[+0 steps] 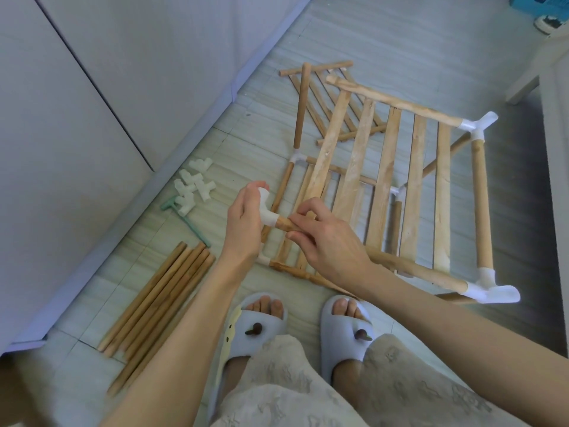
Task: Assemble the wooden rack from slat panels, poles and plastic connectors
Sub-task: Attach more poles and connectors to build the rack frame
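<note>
Left hand (246, 223) clamped around a white connector (267, 211); right hand (326, 238) pinches the pole end (284, 224) entering it, slat panel (400, 186) beyond.

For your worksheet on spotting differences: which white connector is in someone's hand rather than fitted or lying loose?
The connector gripped by the left hand, going onto a pole end pinched by the right hand. Spare connectors lie on the floor.

A single wide-angle camera sits on the person's head, looking forward and steeply down at the tiled floor (252, 124). It is close above the left hand (246, 220) and right hand (326, 241), with both slippers (345, 331) at the lower edge. Straight lines bow toward the frame borders.
</note>
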`<state>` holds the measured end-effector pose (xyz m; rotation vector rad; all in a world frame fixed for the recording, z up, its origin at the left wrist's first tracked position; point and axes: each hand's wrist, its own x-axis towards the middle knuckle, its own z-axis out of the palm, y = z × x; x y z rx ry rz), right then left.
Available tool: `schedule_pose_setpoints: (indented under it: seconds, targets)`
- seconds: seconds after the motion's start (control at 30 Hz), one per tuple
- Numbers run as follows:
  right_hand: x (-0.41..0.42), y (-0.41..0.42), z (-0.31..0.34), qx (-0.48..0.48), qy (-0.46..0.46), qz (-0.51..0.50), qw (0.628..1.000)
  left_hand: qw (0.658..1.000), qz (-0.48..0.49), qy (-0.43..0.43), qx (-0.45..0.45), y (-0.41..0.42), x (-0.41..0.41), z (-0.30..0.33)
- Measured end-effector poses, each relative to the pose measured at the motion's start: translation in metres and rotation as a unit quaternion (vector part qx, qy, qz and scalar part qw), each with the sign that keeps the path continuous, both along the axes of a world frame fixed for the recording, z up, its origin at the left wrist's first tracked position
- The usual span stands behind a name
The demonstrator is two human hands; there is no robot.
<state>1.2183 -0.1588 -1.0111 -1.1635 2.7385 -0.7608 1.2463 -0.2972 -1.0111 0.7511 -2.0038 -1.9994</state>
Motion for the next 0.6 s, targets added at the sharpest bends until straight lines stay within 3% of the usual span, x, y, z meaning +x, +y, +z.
schedule_pose_setpoints:
  seconds: [0.4, 0.6]
  targets:
    - [0.000, -0.002, -0.002, -0.002, 0.009, -0.001, 1.000, 0.999, -0.043, 0.003, -0.004, 0.000, 0.005, -0.003]
    - [0.003, 0.010, 0.005, 0.028, 0.013, 0.014, 0.999, 0.996, -0.065, -0.003, 0.067, 0.002, 0.005, -0.002]
